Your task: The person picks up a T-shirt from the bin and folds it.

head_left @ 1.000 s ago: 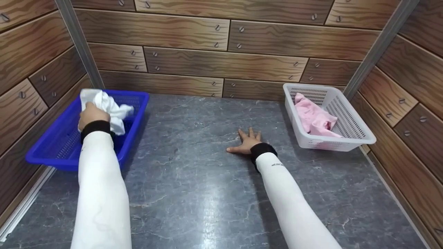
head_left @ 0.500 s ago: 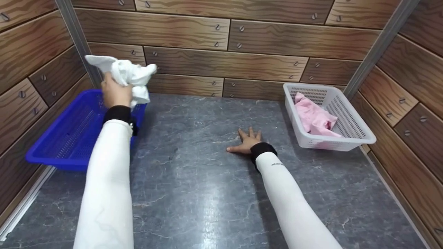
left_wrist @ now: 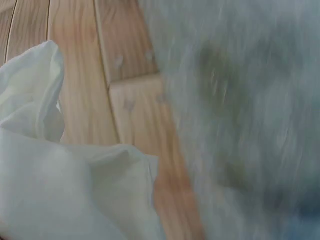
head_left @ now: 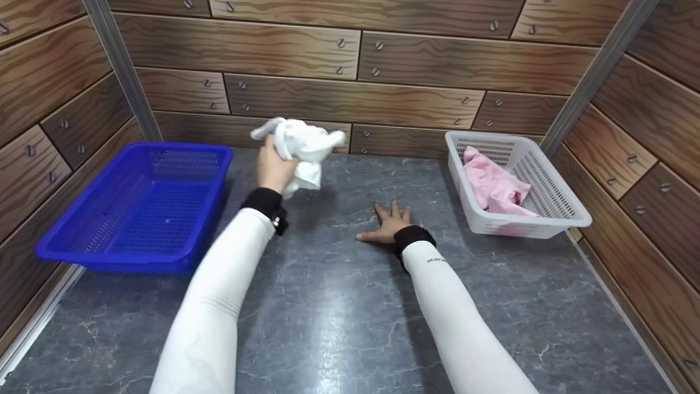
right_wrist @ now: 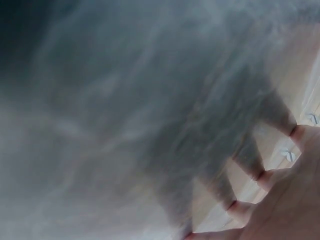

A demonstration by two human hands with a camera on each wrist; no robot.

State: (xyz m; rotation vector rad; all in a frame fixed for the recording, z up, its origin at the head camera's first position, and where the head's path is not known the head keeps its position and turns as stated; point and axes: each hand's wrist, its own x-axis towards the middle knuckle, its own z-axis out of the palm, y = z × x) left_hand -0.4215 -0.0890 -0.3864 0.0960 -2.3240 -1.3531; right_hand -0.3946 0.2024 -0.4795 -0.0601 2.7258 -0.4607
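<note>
In the head view my left hand grips a crumpled white cloth, held up over the table left of centre. Folds of this white cloth fill the lower left of the left wrist view, where the hand itself is hardly seen. My right hand rests on the grey table with its fingers spread and nothing in its grasp. The right wrist view catches its palm and fingertips touching the tabletop. A piece of pink cloth lies in the white basket at the right.
To the left stands a blue basket with perforated walls and nothing visible inside. The grey marbled tabletop stretches between the two baskets. Wood-patterned walls enclose the back and both sides.
My left hand has lifted the white cloth out of the blue basket and carried it right, past the basket's rim and over the table. The right hand has stayed in place.
</note>
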